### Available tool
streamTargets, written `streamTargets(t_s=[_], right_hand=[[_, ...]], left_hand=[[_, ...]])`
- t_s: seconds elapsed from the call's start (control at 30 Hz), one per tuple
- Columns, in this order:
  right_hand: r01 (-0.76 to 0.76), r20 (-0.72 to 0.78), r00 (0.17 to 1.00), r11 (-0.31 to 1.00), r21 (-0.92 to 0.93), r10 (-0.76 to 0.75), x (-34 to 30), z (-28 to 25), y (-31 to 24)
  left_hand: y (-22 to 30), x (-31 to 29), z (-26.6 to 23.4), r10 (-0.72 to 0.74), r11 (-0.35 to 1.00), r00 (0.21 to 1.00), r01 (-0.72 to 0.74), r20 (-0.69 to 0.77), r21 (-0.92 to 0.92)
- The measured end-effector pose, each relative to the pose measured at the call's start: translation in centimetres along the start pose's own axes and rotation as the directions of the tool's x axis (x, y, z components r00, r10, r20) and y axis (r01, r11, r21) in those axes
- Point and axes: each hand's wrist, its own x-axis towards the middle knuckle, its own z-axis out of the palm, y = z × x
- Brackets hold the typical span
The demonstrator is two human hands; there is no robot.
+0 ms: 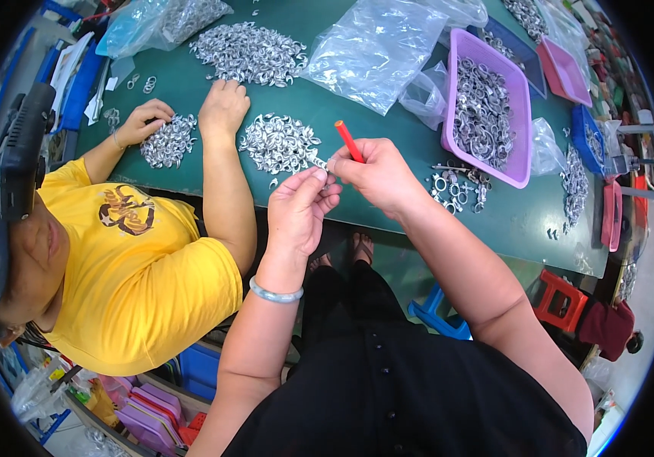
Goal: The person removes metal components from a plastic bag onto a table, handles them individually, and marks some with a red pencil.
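Observation:
My right hand point(373, 171) is closed around a red rod-like handle point(348, 140), whose orange end points up and away from me. The handle's other end is hidden in my fingers. Close against it, my left hand point(298, 207) pinches at a small silvery metal piece point(318, 161), mostly covered by the fingertips. Both hands meet above the table's near edge. Just beyond them lies a pile of small curved silver metal parts point(277, 143). To the right of my right hand are several loose metal rings point(453, 190).
On the green table point(373, 199), a purple basket point(449, 114) holds many metal rings. A larger pile of parts point(249, 52) and clear plastic bags point(376, 53) lie farther back. At left, a co-worker in a yellow shirt point(137, 251) has both hands by another pile point(167, 143).

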Motion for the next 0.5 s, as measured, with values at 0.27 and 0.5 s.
streamTargets(t_s=[0.27, 0.5], right_hand=[[-0.013, 0.01, 1.0, 0.999, 0.034, 0.013, -0.13, -0.15, -0.1], [-0.018, -0.006, 1.0, 1.0, 0.01, 0.018, -0.21, -0.36, 0.2]], left_hand=[[-0.04, 0.0, 0.06, -0.015, 1.0, 1.0, 0.015, 0.008, -0.012], [-0.19, -0.17, -0.07, -0.017, 0.999, 1.0, 0.018, 0.021, -0.031]])
